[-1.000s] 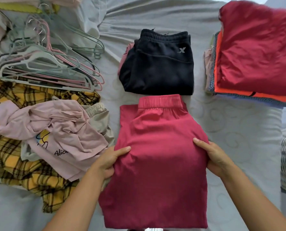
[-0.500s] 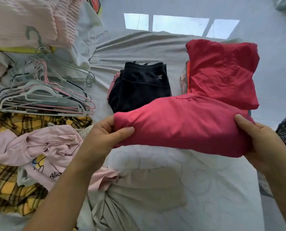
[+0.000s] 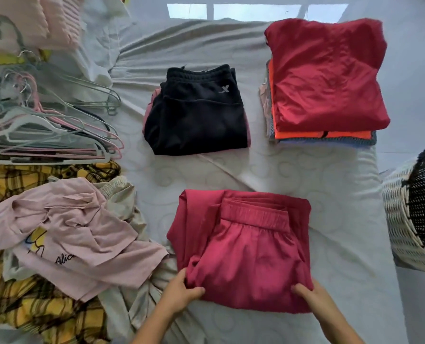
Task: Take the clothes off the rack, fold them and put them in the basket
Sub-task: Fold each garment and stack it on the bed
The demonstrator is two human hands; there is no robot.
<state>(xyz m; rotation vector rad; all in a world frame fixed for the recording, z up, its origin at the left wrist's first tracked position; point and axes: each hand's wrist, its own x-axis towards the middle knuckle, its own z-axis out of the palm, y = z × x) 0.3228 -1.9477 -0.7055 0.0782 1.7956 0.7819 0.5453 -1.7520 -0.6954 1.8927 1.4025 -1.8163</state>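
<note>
1. Work surface: one bed sheet [image 3: 293, 184], pale grey, with a swirl pattern.
2. Active item: one pair of pink-red trousers [image 3: 246, 247], folded into a compact rectangle, lies on the sheet at the near centre. The elastic waistband faces up on the top layer.
3. Left hand [image 3: 181, 292]: fingers are curled around the near-left corner of the trousers, thumb on top, gripping the fabric.
4. Right hand [image 3: 310, 297]: thumb presses on top of the near-right corner; the other fingers are tucked under the fabric, pinching it.
5. Folded stock, far centre: one pair of black shorts [image 3: 196, 117] with a small logo, resting on one pink garment of which only the edges show.
6. Folded stock, far right: one stack [image 3: 330, 135] topped by one red garment [image 3: 328, 78]; one orange layer and blue mesh layers show below. The exact layer count cannot be determined.
7. Receptacle: one woven basket [image 3: 402, 227] at the right edge, well apart from the trousers.
8. Unfolded items, left: one pale pink shirt [image 3: 65, 234], one yellow plaid garment [image 3: 33, 309], one beige garment [image 3: 122, 194].
9. One pile of hangers [image 3: 50, 130], far left; number not countable.
</note>
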